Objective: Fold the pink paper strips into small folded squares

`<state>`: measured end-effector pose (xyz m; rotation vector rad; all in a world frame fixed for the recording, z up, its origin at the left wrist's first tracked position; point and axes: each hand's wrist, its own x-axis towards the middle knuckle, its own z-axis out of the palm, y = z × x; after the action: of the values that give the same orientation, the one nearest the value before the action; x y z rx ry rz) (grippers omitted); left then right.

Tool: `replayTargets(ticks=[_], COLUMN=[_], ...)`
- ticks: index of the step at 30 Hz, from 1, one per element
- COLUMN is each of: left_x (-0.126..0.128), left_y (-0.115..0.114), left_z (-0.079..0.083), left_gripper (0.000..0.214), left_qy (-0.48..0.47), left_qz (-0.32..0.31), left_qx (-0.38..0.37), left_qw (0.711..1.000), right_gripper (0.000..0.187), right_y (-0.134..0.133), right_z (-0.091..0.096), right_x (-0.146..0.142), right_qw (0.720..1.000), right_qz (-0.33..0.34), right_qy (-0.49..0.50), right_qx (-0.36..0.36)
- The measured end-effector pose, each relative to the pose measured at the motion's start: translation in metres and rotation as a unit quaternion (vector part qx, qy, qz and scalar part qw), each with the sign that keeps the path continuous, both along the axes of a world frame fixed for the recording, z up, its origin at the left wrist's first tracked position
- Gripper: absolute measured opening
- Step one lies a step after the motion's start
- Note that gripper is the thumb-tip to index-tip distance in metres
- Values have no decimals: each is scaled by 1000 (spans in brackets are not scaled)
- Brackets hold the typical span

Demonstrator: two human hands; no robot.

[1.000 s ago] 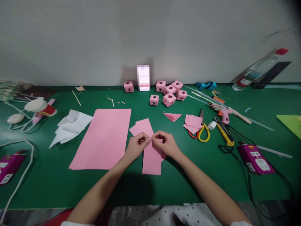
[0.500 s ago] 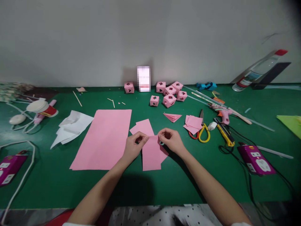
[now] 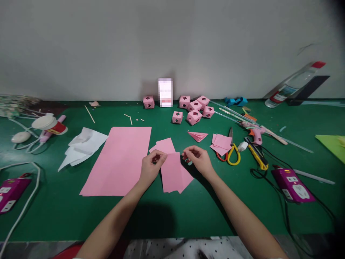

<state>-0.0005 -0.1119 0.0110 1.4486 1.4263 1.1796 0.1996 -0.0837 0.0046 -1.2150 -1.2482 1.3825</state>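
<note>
Between the thumb and finger of my left hand (image 3: 150, 166) is the top left corner of a pink paper piece (image 3: 171, 173), tall and rectangular. My right hand (image 3: 199, 161) hovers just right of that paper's top corner, fingers loosely curled and apart from it. Under the held piece lie more pink paper pieces (image 3: 165, 145), partly covered. A stack of large pink paper sheets (image 3: 118, 162) lies beside my left hand. Beyond my right hand are small pink squares (image 3: 221, 141) and folded pink triangles (image 3: 198, 136).
Several pink paper cubes (image 3: 194, 117) stand near the wall, beside a bright phone (image 3: 165, 92). Scissors (image 3: 234, 155), a utility knife (image 3: 257, 154), a glue gun (image 3: 256, 133) and a purple power strip (image 3: 293, 184) lie right. Crumpled white paper (image 3: 83, 145) and a cup (image 3: 51, 124) are left.
My right hand has let go of the paper's top right corner and sits slightly apart from it. The paper has tilted a little, still pinched by my left hand.
</note>
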Motion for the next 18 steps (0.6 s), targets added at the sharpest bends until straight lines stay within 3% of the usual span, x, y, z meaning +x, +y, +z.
replayTargets(ticks=[2, 8, 18], left_x=[1, 7, 21], left_y=[1, 4, 38], left_z=[-2, -9, -8], left_gripper=[22, 22, 7], left_qy=[-14, -54, -1], left_qz=[0, -17, -118], left_qx=[-9, -42, -40], left_qw=[1000, 998, 992], right_gripper=[31, 29, 21], right_y=[-3, -10, 24], right_z=[1, -2, -7], right_x=[-5, -18, -5], right_qw=[1000, 995, 982], right_qz=[19, 59, 116], right_qy=[24, -52, -107], right_qx=[-1, 66, 106])
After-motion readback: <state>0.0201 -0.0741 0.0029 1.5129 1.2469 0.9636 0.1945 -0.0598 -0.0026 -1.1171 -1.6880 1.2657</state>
